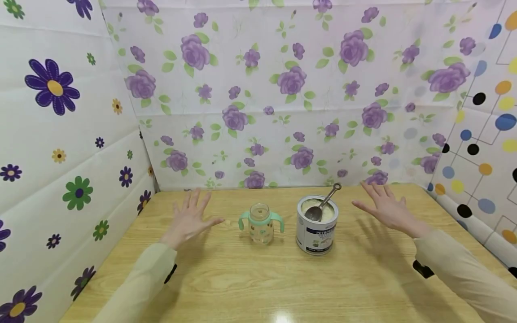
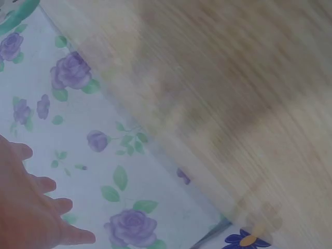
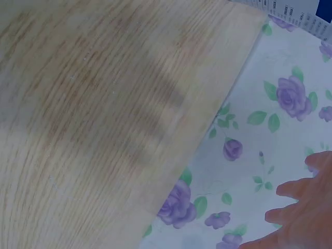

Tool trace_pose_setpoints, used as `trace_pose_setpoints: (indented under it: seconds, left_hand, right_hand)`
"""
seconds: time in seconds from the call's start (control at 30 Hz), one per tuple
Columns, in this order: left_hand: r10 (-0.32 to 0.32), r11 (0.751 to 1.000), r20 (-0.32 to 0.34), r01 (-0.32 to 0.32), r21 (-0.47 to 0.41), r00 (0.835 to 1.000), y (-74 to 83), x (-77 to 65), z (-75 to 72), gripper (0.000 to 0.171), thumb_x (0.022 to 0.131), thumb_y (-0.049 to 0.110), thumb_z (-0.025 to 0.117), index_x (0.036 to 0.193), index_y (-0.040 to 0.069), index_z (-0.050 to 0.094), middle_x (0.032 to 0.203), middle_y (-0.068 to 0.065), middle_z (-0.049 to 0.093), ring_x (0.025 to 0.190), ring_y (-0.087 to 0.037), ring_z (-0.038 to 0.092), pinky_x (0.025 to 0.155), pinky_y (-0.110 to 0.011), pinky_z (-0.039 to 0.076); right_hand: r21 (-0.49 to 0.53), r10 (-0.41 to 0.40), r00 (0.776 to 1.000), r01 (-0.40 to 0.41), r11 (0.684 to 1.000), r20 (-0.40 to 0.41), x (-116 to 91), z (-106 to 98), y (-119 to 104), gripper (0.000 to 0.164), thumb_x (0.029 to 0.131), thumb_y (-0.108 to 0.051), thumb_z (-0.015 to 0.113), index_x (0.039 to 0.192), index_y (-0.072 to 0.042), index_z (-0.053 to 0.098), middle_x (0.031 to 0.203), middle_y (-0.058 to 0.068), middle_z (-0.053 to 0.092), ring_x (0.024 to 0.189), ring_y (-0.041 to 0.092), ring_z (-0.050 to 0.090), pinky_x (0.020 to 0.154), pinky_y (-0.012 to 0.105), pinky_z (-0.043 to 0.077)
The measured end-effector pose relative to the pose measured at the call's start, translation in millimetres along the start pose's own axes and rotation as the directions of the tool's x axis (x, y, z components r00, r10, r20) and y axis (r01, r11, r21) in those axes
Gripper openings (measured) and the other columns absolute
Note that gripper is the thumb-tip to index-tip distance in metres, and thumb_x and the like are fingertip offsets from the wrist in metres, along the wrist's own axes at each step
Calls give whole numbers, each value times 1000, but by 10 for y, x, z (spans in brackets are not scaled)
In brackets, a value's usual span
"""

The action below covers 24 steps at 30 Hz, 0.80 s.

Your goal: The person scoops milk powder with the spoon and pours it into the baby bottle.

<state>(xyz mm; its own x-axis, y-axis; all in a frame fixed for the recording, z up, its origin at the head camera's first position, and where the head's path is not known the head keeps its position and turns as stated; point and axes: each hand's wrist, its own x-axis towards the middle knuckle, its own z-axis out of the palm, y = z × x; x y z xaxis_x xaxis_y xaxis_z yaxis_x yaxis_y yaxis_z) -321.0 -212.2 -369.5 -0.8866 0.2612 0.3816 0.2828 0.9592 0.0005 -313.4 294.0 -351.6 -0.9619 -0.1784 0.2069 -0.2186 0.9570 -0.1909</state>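
A clear baby bottle with a mint-green collar and two side handles stands upright, its top uncapped. To its right is a white tin of pale powder, lidless, with a metal scoop resting in the powder and its handle leaning up past the rim. My left hand hovers left of the bottle, fingers spread and holding nothing. On the other side, my right hand is raised right of the tin, also spread and bare. Part of the tin's label shows at the top of the right wrist view.
The wooden table is bounded at the back by a purple-rose curtain. A daisy-print sheet closes the left side, a dotted sheet the right.
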Motion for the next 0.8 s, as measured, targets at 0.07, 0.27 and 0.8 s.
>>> trace_pose_setpoints:
  seconds: [0.07, 0.27, 0.8]
  left_hand:
    - [9, 1000, 0, -9, -10, 1000, 47, 40, -10, 77, 56, 65, 28, 117, 26, 3, 119, -3, -10, 102, -22, -14, 64, -49, -16]
    - [41, 998, -39, -43, -43, 998, 216, 192, -85, 78, 55, 65, 29, 117, 28, -2, 119, -2, -11, 103, -24, -7, 69, -54, -2]
    - [196, 946, -154, -228, -230, 968, 708, 477, -371, 77, 57, 58, 38, 117, 25, 2, 120, -5, 4, 104, -21, 6, 75, -43, 18]
  right_hand:
    - [-2, 4, 1000, -4, 1000, 1, 8, -11, 4, 64, 65, -56, 29, 115, -32, -4, 119, 10, 1, 99, 24, -18, 57, 58, -8]
    - [104, -43, 999, 44, 994, -6, 95, -64, -57, 61, 67, -53, 31, 115, -31, 0, 119, 9, 4, 103, 29, -5, 67, 55, 1]
    - [648, -102, 995, 80, 757, -4, 251, -180, -227, 50, 75, -36, 34, 117, -18, 13, 113, 18, 19, 97, 33, 21, 67, 46, 25]
